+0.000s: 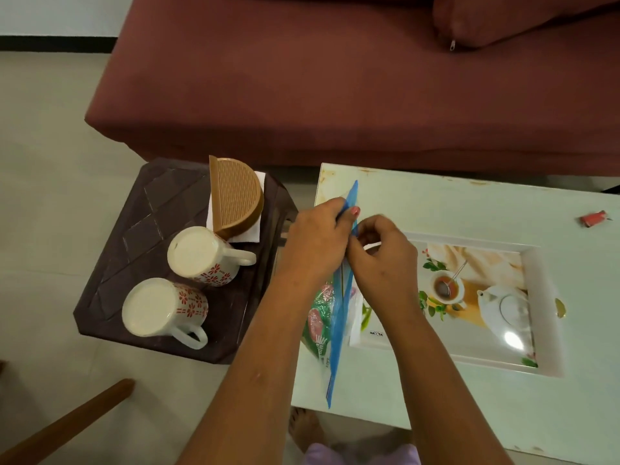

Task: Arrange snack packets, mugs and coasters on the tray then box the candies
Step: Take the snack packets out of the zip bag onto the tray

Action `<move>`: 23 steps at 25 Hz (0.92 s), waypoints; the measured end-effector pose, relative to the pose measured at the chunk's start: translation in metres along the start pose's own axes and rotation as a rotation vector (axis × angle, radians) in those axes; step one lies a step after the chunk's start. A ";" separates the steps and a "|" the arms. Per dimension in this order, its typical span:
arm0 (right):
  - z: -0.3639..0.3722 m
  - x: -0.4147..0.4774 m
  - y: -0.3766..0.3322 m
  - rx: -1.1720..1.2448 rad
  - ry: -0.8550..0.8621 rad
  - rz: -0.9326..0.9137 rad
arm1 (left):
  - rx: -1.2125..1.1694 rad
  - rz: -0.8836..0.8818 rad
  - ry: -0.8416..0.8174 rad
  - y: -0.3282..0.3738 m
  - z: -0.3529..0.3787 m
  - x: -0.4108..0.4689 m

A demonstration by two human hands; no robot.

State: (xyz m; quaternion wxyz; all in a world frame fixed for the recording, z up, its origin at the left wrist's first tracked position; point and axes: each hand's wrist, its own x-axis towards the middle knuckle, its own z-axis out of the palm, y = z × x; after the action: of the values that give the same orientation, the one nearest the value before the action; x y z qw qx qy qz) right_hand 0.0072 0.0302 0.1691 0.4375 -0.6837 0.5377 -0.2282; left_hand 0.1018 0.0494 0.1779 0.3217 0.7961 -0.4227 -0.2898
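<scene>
The top edge of a blue zip bag (339,330) is pinched by the left hand (318,243), and the same edge is gripped just beside it by the curled fingers of the right hand (385,260). The bag is held on edge, its long axis running from 12 to 6 o'clock through the hands. Inside it a green snack packet (317,323) is seen at 6 o'clock of the left hand; how many more it holds cannot be told. The tray (469,241), nothing on it, lies at 4 o'clock and is nearer the right hand. At 8 o'clock, on the stool (141,223), two mugs (201,256) are stood, apparently mouth-down, with the coaster holder (236,196) at 10 o'clock. A red candy (593,219) is left well apart at 3 o'clock.
</scene>
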 end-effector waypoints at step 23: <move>-0.012 0.023 0.014 -0.057 -0.069 -0.192 | -0.044 0.121 0.109 -0.008 0.025 -0.015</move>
State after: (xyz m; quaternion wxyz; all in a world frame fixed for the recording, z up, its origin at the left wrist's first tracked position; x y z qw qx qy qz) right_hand -0.0028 0.0039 0.1598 0.4123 -0.7518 0.4604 -0.2301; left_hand 0.0799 0.0589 0.1594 0.3782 0.7766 -0.4454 -0.2354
